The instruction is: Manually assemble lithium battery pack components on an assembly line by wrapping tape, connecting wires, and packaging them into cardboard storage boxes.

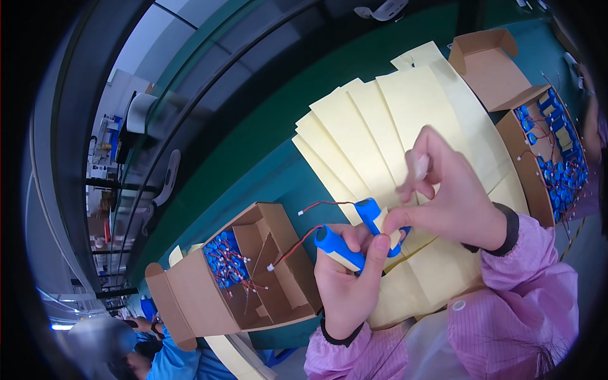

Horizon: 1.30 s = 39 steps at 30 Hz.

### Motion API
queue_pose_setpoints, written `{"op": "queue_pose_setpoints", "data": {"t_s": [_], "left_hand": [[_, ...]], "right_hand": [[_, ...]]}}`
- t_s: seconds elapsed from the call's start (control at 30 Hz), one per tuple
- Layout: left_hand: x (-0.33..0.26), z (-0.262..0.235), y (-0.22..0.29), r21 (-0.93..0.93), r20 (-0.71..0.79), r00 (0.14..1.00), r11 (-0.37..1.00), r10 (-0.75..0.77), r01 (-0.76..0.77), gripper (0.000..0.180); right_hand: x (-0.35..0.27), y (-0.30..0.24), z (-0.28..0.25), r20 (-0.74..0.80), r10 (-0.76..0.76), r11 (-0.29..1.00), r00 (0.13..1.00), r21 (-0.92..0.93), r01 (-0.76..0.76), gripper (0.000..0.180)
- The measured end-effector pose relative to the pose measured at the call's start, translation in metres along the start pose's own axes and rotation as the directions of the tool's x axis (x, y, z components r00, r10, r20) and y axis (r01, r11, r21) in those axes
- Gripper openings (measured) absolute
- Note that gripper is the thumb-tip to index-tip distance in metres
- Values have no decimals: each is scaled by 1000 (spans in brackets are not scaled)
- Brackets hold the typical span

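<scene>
My left hand point(351, 288) grips a blue battery pack point(335, 246) with a pale label strip on its side. A second blue battery pack point(367, 208) stands just beyond, steadied at the left fingertips. Each has a thin red lead ending in a small white plug. The thumb of my right hand point(459, 196) presses against the pale label of the second pack. Its other fingers are raised, bent and apart from the thumb, slightly blurred; a whitish patch near the fingertips cannot be made out.
Fanned cream sheets point(354, 126) cover the green table point(266, 190) beyond my hands. At left, an open cardboard box point(288, 259) with dividers holds several wired blue packs point(225, 259). Another cardboard box point(513, 136) of packs stands at right. A person in blue point(190, 358) sits lower left.
</scene>
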<state>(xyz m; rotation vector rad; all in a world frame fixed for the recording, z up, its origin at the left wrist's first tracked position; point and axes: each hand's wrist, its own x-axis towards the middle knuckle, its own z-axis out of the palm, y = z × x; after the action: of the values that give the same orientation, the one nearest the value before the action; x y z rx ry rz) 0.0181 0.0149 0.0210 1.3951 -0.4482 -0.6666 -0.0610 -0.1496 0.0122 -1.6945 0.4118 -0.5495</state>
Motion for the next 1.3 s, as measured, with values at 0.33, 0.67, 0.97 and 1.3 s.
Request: {"op": "queue_pose_setpoints", "data": {"t_s": [0.33,0.67,0.97,1.3], "left_hand": [[3,7,7,-103,63,997,993,-47,53,15],[6,-10,11,12,33,999,1000,7,-7,46],[-4,-22,14,-312,67,995,949,76,-51,35],[-4,-14,17,-79,103,990,993,94,-86,26]], "right_hand": [[4,-8,-8,243,-36,995,969,95,13,46],[-16,8,-22,445,-10,523,895,-761,384,23],[-22,-6,-22,375,157,318,914,-895,313,24],[-12,-62,-17,525,108,729,844,-619,292,24]]}}
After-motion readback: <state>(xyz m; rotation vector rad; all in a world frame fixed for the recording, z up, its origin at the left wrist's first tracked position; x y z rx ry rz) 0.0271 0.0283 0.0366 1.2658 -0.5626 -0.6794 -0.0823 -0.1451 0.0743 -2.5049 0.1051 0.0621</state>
